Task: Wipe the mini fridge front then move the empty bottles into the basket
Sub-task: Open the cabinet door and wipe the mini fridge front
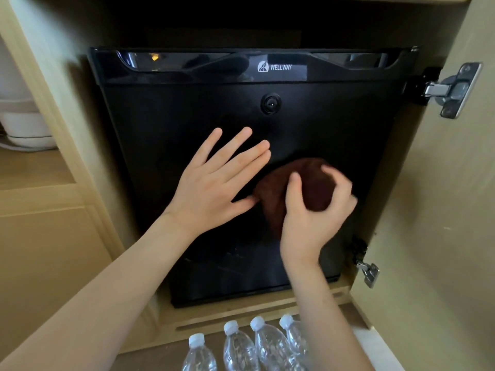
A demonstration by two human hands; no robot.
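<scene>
A black mini fridge [187,116] with a WELLWAY logo stands inside a light wooden cabinet. My right hand [316,215] grips a bunched dark brown cloth [276,199] against the lower middle of the fridge door. My left hand [217,183] lies flat on the door just left of the cloth, fingers spread and straight. Several clear plastic bottles [238,346] with white caps stand in a row on the floor below the fridge; my right forearm covers part of the rightmost one. No basket is in view.
The cabinet door [442,210] stands open at the right, with metal hinges [452,89] near the fridge's top and bottom corners. A keyhole [271,103] sits in the upper middle of the fridge door. White ware [24,124] rests on a shelf at far left.
</scene>
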